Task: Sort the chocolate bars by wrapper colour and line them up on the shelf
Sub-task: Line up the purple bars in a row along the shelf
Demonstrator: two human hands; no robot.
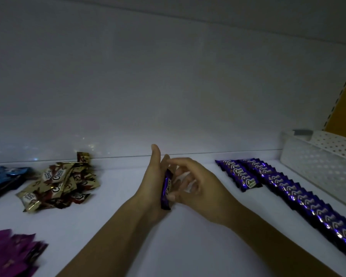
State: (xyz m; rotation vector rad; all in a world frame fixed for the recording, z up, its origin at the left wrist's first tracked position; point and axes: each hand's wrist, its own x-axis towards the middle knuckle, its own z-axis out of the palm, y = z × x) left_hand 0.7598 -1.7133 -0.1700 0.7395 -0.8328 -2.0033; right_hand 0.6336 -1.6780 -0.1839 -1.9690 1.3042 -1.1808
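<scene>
Over the middle of the white shelf my two hands meet around one purple chocolate bar. My left hand stands edge-up with straight fingers, the bar lying against its palm. My right hand pinches the bar's lower part with thumb and curled fingers. To the right, purple bars lie overlapped in two lines: a short row and a long row running toward the front right.
A loose heap of gold and brown bars lies at the left. Blue bars sit at the far left edge, magenta bars at the front left. A white perforated basket stands at the back right.
</scene>
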